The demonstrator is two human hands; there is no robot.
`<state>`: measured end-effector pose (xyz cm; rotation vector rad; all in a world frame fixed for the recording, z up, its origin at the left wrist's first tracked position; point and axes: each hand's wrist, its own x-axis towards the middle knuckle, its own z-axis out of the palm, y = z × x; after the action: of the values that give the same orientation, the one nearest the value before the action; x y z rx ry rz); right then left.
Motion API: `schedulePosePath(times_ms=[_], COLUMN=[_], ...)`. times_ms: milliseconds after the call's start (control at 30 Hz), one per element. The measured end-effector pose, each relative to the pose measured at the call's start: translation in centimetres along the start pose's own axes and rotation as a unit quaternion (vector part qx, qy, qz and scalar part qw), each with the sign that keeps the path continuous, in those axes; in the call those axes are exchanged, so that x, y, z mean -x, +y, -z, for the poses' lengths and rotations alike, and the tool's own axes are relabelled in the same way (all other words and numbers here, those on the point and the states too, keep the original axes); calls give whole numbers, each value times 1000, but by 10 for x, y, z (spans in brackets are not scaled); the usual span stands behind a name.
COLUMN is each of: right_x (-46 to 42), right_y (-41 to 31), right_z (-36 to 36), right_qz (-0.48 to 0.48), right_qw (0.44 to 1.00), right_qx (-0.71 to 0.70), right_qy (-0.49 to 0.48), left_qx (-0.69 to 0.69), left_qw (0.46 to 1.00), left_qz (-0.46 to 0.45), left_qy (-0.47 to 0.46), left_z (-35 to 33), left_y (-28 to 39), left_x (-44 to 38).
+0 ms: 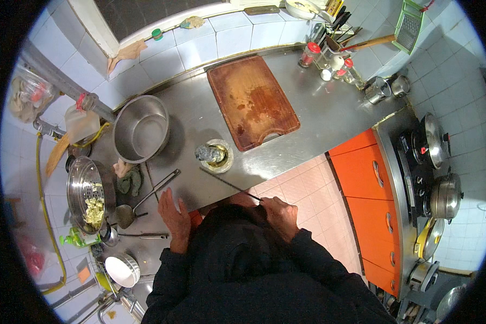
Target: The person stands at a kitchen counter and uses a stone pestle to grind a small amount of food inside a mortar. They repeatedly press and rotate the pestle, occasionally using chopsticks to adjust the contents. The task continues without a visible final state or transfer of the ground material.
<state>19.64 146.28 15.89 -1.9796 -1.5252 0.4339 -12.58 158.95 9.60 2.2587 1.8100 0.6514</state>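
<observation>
My right hand grips one end of a thin dark rod, whose far tip reaches over the steel counter near a stone mortar. The pestle leans in the mortar, with greenish matter beside it. My left hand is empty with its fingers apart, over the counter's front edge. Close to its left lie a long-handled steel turner and a steel ladle. A wooden cutting board with damp patches lies beyond the mortar.
A deep steel basin, a steel colander with chopped pale food and a white bowl stand left. Red-lidded jars stand at the back right. Orange cabinets and a stove with a lidded pot are at right.
</observation>
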Motion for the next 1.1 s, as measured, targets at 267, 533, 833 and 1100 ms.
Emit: schedulePosePath(times_ms=[267, 533, 833, 1100], right_x=[-7, -8, -3, 45], right_y=[-1, 20, -2, 45], right_z=[-6, -6, 20, -13], right_qz=[-36, 21, 1, -173], right_qw=[999, 995, 1000, 951], right_qx=[33, 99, 16, -215], right_qy=[1, -21, -11, 140], left_qx=[28, 47, 125, 85], left_qw=[999, 997, 984, 992], left_qz=[17, 23, 85, 13], left_qy=[-33, -58, -92, -90], left_z=[5, -1, 8, -5], left_y=[10, 2, 19, 10], left_x=[-4, -4, -14, -13])
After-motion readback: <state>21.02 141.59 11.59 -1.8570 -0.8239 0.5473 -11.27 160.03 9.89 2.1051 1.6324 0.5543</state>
